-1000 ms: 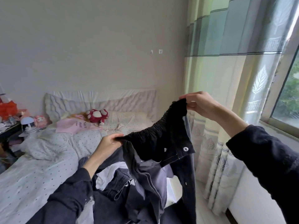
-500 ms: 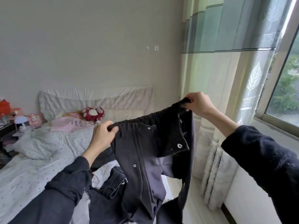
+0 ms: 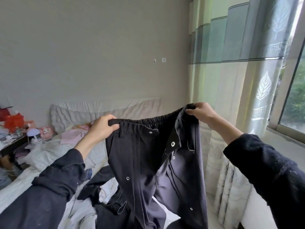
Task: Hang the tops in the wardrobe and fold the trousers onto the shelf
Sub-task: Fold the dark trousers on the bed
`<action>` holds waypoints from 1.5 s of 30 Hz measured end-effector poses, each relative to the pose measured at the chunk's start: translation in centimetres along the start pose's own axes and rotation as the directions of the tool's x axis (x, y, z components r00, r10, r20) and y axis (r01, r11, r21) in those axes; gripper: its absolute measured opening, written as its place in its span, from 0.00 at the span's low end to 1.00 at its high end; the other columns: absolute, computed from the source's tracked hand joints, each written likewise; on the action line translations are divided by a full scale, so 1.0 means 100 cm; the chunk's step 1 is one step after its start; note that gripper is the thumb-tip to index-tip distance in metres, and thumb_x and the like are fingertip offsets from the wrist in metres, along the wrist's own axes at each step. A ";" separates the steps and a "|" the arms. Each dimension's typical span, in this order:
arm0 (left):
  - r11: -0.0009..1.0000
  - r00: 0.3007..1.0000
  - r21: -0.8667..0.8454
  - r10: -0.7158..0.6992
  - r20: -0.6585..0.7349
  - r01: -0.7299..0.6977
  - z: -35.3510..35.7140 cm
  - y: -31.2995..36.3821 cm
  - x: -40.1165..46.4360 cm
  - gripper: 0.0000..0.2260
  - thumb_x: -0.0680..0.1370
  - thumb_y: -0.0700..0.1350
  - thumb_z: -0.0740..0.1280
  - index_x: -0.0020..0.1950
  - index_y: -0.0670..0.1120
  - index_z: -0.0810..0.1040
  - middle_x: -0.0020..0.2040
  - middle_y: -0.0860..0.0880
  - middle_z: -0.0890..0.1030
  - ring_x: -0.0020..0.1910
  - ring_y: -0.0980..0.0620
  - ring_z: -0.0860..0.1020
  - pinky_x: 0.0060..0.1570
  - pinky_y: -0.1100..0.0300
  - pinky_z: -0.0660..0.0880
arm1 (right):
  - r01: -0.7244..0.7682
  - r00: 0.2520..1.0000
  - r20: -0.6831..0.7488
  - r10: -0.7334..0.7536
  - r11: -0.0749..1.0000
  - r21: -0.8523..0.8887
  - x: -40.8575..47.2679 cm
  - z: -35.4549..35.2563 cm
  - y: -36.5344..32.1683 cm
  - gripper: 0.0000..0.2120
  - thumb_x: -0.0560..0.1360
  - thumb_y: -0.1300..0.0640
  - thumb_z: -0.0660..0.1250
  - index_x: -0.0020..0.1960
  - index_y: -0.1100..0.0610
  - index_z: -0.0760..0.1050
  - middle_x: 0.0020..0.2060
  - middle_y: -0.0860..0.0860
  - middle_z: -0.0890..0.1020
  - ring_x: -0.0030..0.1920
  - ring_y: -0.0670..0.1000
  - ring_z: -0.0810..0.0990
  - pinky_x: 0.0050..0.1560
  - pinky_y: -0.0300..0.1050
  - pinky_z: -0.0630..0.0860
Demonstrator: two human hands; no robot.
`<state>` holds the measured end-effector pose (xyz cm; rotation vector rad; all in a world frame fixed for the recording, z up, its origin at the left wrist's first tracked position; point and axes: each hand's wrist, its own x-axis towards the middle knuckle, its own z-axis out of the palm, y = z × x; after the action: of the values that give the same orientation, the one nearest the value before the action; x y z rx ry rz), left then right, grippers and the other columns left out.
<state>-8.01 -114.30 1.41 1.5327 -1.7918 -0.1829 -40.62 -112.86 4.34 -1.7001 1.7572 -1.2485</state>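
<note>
Dark trousers (image 3: pixel 148 162) with an elastic waistband and metal snap buttons hang in the air in front of me, waistband stretched between my hands. My left hand (image 3: pixel 102 128) grips the left end of the waistband. My right hand (image 3: pixel 200 113) grips the right end, a little higher. The fly is open and the legs hang down out of view. Below them on the bed lies a pile of other clothes (image 3: pixel 105 200), dark and white pieces mixed. No wardrobe or shelf is in view.
The bed (image 3: pixel 19 184) with a white dotted cover runs along the left, with a pink pillow (image 3: pixel 74 136) near the headboard. A cluttered side table (image 3: pixel 13 139) stands at far left. Curtains (image 3: pixel 231 96) and a window (image 3: pixel 297 96) fill the right side.
Both hands have pulled apart, stretching the waistband out flat and level. The trousers, bunched and twisted a second ago, now hang spread open facing me.
</note>
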 end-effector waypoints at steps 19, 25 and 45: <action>0.990 0.633 -0.118 -0.143 -0.761 0.081 -0.248 -0.014 -0.053 0.09 0.73 0.39 0.71 0.53 0.42 0.79 0.49 0.43 0.80 0.51 0.45 0.76 0.51 0.58 0.71 | 0.590 0.808 -0.162 -0.567 0.774 0.229 -0.038 0.082 -0.242 0.07 0.74 0.56 0.68 0.49 0.59 0.76 0.42 0.56 0.82 0.48 0.59 0.79 0.51 0.52 0.76; 0.980 0.558 -0.081 -0.170 -0.812 0.180 -0.345 -0.080 -0.188 0.08 0.74 0.38 0.70 0.53 0.41 0.77 0.47 0.47 0.76 0.47 0.50 0.74 0.46 0.60 0.68 | 0.614 0.728 0.051 -0.683 0.684 0.394 -0.146 0.169 -0.316 0.06 0.73 0.55 0.68 0.42 0.54 0.72 0.35 0.49 0.76 0.44 0.54 0.74 0.44 0.43 0.70; 0.853 0.391 0.159 -0.056 -0.919 0.497 -0.565 -0.112 -0.478 0.09 0.73 0.39 0.71 0.52 0.42 0.78 0.47 0.50 0.77 0.48 0.51 0.74 0.50 0.60 0.70 | -0.017 0.548 0.489 -0.679 0.576 0.817 -0.412 0.320 -0.465 0.13 0.69 0.60 0.72 0.36 0.57 0.67 0.35 0.57 0.73 0.36 0.53 0.73 0.35 0.42 0.69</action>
<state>35.30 -54.51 13.64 1.7178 -0.6656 0.8081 19.46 -78.18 12.52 -1.6768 0.2203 -0.9075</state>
